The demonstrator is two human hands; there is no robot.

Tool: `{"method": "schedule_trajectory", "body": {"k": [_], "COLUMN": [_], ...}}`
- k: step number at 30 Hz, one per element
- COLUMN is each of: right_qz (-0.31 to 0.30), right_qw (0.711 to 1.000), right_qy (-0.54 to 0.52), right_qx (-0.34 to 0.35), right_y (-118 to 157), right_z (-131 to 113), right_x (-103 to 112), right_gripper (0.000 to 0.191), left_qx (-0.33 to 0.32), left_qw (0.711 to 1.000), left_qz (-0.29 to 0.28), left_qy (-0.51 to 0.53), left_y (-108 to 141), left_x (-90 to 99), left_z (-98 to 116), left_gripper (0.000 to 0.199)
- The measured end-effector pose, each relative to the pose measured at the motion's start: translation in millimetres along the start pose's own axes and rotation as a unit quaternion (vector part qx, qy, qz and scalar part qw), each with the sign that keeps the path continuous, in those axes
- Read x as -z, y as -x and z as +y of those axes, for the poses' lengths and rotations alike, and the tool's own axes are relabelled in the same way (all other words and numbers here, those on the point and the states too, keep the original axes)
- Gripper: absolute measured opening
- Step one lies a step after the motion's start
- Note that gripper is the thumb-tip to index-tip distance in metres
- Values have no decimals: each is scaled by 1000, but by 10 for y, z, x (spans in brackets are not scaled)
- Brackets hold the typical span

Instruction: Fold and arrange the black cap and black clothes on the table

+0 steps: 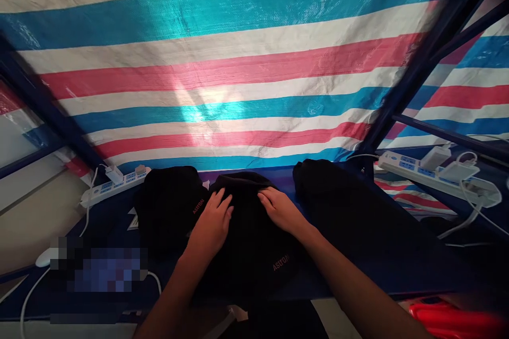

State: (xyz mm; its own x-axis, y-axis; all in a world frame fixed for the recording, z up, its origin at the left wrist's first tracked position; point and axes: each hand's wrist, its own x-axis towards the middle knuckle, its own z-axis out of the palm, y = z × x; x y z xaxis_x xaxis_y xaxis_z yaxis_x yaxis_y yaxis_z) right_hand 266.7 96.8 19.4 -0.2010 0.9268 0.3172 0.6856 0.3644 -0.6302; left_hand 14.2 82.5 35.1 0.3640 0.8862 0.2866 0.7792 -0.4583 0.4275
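Note:
A black garment point(246, 243) with small orange lettering lies on the dark blue table point(397, 275) right in front of me. My left hand point(212, 222) rests flat on its left part, fingers spread and pointing away. On its upper right part lies my right hand point(280, 207), fingers stretched out and pressing the cloth near the far edge. A second black garment point(169, 206) is heaped just left of my left hand. A third black pile point(338, 196) lies to the right of my right hand.
A striped blue, white and red tarp point(238, 74) hangs behind the table. White power strips with plugged chargers lie at the left point(113, 183) and right point(421, 167). Dark blue frame bars point(413, 79) slant on the right. Something red point(449, 320) sits at the bottom right.

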Motion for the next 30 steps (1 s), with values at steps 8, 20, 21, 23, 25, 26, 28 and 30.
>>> {"method": "schedule_trajectory", "body": {"k": [8,20,21,23,25,26,28,30], "right_qz": [-8,-37,-16,22,61,79,104,111], "right_qw": [997,997,997,997,995,993,990,989], "right_qy": [-59,10,13,5,-12,-20,-36,-50], "right_qx": [54,71,70,74,80,83,86,86], "right_y": [176,1486,1511,1518,1498,1488,1476,1473], "right_z": [-52,-599,-587,-573,-581,-592,-620,-650], "right_x": [189,59,-5,-87,-108,-104,-84,-64], "right_gripper": [32,62,57,47,45,44,46,49], "left_qx": [84,163,161,144,110,87,31,-28], "left_qw": [994,952,950,954,969,977,991,998], "left_qz": [-29,-101,-102,-99,-85,-71,-41,-36], "left_qy": [61,238,249,241,205,179,120,50], "left_y": [683,463,458,417,309,224,2,-255], "left_x": [-87,-83,-57,-6,30,36,10,-64], "left_z": [723,613,616,601,551,516,437,366], "left_gripper": [37,35,38,43,45,43,34,30]}}
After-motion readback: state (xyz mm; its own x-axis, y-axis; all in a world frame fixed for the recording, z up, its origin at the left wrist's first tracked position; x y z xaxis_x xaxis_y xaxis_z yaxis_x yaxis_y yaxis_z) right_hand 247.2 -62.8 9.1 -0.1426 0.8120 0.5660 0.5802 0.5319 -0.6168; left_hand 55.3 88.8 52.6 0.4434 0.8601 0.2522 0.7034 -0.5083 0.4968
